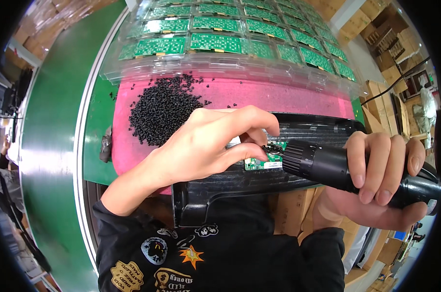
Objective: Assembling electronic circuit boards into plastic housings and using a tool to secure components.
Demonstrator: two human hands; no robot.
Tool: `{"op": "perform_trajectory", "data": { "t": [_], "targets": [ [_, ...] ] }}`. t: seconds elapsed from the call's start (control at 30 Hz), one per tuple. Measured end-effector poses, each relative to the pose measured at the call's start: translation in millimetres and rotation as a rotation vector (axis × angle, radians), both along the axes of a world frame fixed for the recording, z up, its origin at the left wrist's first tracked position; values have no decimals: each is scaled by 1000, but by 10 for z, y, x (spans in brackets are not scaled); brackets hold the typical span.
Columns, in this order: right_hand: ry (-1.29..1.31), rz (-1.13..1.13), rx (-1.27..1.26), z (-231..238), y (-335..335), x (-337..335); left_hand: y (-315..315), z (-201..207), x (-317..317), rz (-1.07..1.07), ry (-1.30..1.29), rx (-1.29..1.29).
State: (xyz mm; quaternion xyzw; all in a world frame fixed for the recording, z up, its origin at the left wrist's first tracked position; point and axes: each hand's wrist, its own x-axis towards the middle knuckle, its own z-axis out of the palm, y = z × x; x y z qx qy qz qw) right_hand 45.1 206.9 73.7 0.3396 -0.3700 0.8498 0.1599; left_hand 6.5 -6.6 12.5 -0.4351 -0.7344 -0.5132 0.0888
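Note:
My right hand [383, 168] is wrapped round a black electric screwdriver [322, 163], which lies nearly level with its ribbed nose pointing left. At that nose, the thumb and fingers of my left hand [220, 141] pinch together on small black screws [273, 149]; the driver's bit is hard to pick out among them. Just beneath is a green circuit board [255, 164], set inside a long black plastic housing [220, 187]. My left fingers cover part of the board. The housing stretches across in front of my body, over the near edge of a pink mat [298, 100].
A heap of loose black screws [162, 109] sits on the mat's left, with strays around it. Behind are clear plastic trays [201, 63] holding rows of green circuit boards [215, 43]. A green bench surface [55, 146] runs along the left. Cardboard boxes [291, 209] stand below right.

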Motion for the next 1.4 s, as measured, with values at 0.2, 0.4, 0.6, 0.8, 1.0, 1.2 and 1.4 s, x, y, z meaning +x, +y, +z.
{"op": "perform_trajectory", "data": {
  "t": [0.2, 0.4, 0.6, 0.8, 1.0, 1.2, 1.4],
  "targets": [
    [14, 31, -5, -87, 11, -50, 40, -21, 15, 63, 76, 20],
    [20, 108, 229, -71, 194, -62, 123, -9, 10, 23, 108, -30],
    [131, 205, 318, -229, 315, -239, 77, -64, 16, 141, 401, -179],
    [-4, 44, 375, -192, 426, -172, 66, -1, -19, 238, 434, -175],
    [-192, -171, 394, -243, 419, -230, 65, -2, 38, 179, 81, -269],
    [-228, -140, 418, -419, 463, -324, 90, -76, 50, 30, -23, -329],
    [-230, -149, 448, -453, 463, -336, 76, -129, 34, -55, -93, -343]
  ]
}}
